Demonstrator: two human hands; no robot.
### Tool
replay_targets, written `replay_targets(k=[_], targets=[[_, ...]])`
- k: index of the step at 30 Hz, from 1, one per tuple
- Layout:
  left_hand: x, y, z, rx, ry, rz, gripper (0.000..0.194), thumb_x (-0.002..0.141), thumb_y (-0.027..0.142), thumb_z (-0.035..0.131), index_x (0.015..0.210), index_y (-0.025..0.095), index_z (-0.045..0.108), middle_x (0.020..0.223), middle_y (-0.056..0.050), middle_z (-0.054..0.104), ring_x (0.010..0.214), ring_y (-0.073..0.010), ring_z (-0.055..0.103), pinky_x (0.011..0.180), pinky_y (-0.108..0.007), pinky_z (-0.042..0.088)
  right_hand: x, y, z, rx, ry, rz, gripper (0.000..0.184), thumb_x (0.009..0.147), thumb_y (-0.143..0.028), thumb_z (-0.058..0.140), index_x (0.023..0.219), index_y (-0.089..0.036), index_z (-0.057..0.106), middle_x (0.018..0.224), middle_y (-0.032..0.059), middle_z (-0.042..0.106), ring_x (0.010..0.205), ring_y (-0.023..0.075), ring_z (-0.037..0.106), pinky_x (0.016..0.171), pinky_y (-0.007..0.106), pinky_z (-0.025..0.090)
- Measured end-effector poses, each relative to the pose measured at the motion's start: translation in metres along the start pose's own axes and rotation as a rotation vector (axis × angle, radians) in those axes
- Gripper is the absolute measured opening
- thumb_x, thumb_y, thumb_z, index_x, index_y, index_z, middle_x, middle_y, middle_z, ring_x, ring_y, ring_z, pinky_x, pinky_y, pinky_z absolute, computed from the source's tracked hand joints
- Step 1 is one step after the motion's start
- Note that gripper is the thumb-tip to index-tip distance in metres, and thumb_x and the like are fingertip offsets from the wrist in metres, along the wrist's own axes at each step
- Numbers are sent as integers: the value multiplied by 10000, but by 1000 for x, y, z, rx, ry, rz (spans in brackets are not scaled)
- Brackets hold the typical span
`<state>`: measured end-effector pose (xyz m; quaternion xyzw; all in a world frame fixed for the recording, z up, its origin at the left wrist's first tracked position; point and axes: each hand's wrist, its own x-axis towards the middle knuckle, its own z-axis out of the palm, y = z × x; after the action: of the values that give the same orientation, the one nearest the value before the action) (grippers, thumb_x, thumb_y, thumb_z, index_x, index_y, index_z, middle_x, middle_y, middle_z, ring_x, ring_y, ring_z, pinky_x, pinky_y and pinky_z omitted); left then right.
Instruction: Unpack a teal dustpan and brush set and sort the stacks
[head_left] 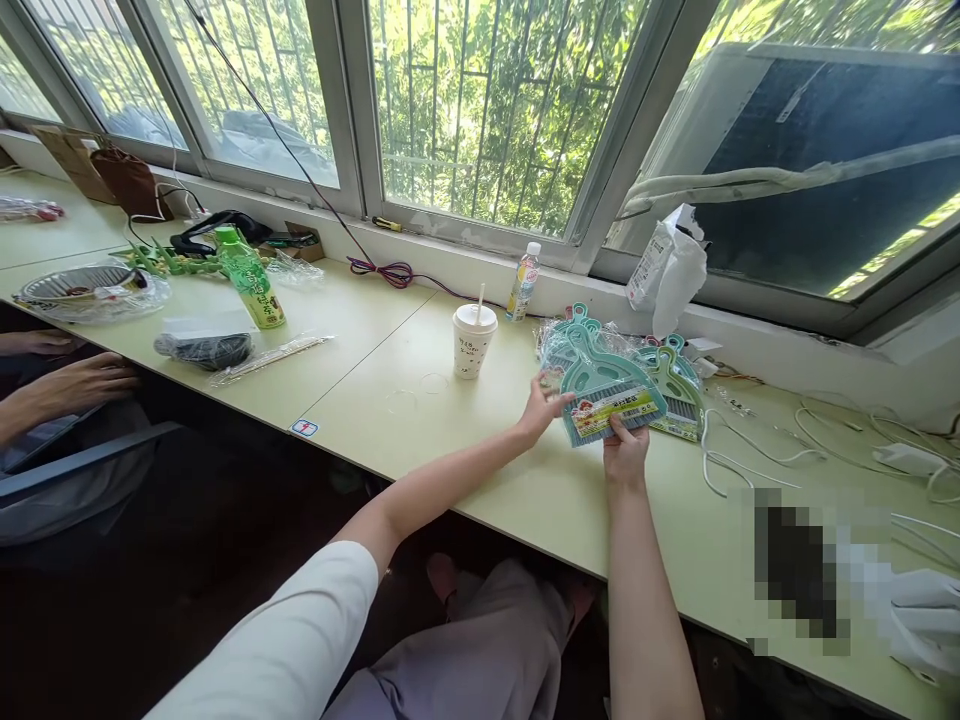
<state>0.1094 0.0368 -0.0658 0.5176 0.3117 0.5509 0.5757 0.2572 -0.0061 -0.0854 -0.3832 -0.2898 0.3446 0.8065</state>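
Note:
Between my two hands is a teal mini dustpan and brush set (609, 374) with a yellow label and grey bristles. My left hand (540, 412) grips its left edge, fingers partly behind it. From below, my right hand (627, 452) holds the bristle side, thumb on the label. More wrapped sets lie just behind: a green-edged dustpan and brush set (673, 385) on the right, and teal ones (556, 342) on the left, partly covered by the held set.
A lidded paper cup with a straw (475, 345) and a small bottle (523, 282) stand left of my hands. A torn tissue pack (667, 265) leans by the window; white cables (772, 455) lie right. Farther left are a green bottle (253, 280) and another person's hand (86, 385).

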Motion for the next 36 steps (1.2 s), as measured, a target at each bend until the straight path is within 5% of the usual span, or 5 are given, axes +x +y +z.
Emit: replay_targets(k=[9, 18, 25, 31, 36], targets=[[-13, -21, 11, -76, -673, -564, 531, 835, 387, 703, 1292, 151, 570, 1192, -154, 680, 925, -248, 712, 926, -450, 531, -2, -6, -3, -41, 48, -56, 538, 685, -240, 752, 1192, -269, 578, 1336, 49, 614, 1225, 251, 596, 999, 553, 521], [-3, -10, 10, -138, -279, -325, 513, 879, 262, 625, 1360, 192, 462, 1334, -121, 610, 1190, -264, 607, 984, -437, 506, -1, 2, 0, -32, 4, -2, 531, 671, -175, 742, 1180, -231, 598, 1286, 57, 643, 1191, 223, 616, 1088, 520, 454], [-5, -12, 6, -88, -621, -455, 599, 875, 374, 645, 1410, 208, 433, 1238, -131, 652, 832, -223, 709, 810, -421, 570, -2, 1, -4, -12, 73, -27, 507, 641, -187, 760, 1123, -235, 610, 1267, 51, 658, 1167, 222, 632, 1089, 519, 444], [6, -12, 3, 16, -368, -332, 482, 901, 316, 589, 1349, 176, 479, 1332, -150, 596, 1162, -285, 605, 820, -367, 557, -1, 5, 1, -1, 72, -25, 542, 649, -172, 743, 1164, -241, 587, 1306, 54, 634, 1204, 224, 609, 1081, 512, 455], [9, -21, 0, 60, -358, -330, 478, 900, 301, 586, 1336, 141, 473, 1216, -164, 646, 969, -254, 668, 762, -368, 568, -1, 6, 1, -20, 57, 14, 574, 645, -173, 750, 1188, -248, 580, 1284, 43, 646, 1157, 204, 636, 1094, 488, 453]])
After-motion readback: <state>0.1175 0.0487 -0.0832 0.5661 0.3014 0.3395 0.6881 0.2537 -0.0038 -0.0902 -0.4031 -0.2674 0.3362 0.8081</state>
